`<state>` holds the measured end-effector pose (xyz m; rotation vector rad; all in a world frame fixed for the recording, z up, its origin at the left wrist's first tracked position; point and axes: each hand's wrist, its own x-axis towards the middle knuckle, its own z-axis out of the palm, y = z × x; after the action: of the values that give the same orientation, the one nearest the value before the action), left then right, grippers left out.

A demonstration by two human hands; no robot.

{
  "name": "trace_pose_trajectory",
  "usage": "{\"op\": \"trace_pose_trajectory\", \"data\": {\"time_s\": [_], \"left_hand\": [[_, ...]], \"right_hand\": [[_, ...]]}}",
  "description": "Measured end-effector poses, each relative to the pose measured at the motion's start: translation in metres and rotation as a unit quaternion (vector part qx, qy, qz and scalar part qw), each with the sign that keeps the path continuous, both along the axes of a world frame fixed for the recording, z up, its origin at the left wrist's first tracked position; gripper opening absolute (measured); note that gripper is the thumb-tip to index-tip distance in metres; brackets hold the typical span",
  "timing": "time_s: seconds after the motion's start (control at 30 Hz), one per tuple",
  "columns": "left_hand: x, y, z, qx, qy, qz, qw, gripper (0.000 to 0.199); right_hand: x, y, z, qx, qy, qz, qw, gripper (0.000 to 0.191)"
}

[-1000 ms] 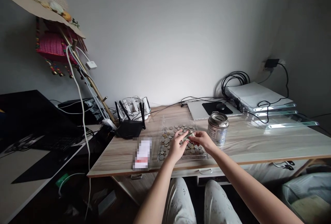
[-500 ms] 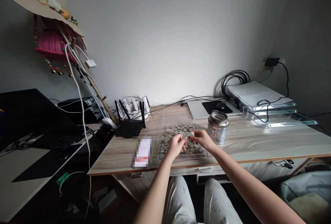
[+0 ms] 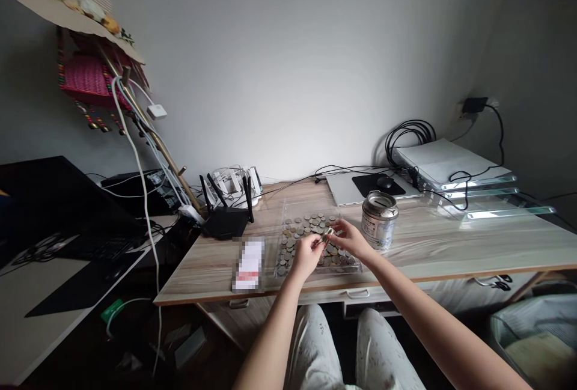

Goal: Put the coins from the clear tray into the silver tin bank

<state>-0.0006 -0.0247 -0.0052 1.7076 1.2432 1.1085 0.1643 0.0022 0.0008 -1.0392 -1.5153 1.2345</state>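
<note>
Over a clear plastic tray (image 3: pixel 278 258) of coins, my two hands meet around a small folded banknote (image 3: pixel 326 235). My left hand (image 3: pixel 308 255) pinches its near left end with the fingers curled. On the other side, my right hand (image 3: pixel 350 238) grips its upper right end between thumb and fingers. Many loose coins (image 3: pixel 291 240) in silver and brass tones lie spread across the tray's bottom, partly hidden under my hands. A round metal tin (image 3: pixel 379 222) with a slot in its lid stands upright to the right of the tray, close to my right hand.
A pixelated white phone-shaped item (image 3: pixel 249 264) lies left of the tray. Behind it are a black router (image 3: pixel 226 223) and a white stand. A laptop (image 3: pixel 338 191) with a mouse pad sits at the back, near cables and stacked clear trays (image 3: pixel 455 164). A long white cable hangs at left.
The banknote was stretched flatter between my hands and now looks smaller and more folded. My right hand has shifted slightly left and up, and the hands are closer together.
</note>
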Motion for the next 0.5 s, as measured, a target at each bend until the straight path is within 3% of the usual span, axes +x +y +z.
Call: {"op": "trace_pose_trajectory", "data": {"time_s": [0.17, 0.33, 0.5], "left_hand": [[-0.0024, 0.0074, -0.0018, -0.082, -0.064, -0.031, 0.994, 0.024], [-0.0031, 0.0108, -0.0032, -0.055, -0.095, 0.02, 0.994, 0.03], [-0.0046, 0.0111, -0.0048, -0.031, -0.128, 0.032, 0.991, 0.026]], "right_hand": [[-0.0033, -0.0005, 0.0017, 0.0, -0.007, 0.057, 0.998, 0.028], [-0.004, 0.0014, 0.0016, -0.026, 0.025, 0.052, 0.998, 0.024], [-0.0044, 0.006, -0.0032, -0.041, -0.033, 0.088, 0.995, 0.024]]}}
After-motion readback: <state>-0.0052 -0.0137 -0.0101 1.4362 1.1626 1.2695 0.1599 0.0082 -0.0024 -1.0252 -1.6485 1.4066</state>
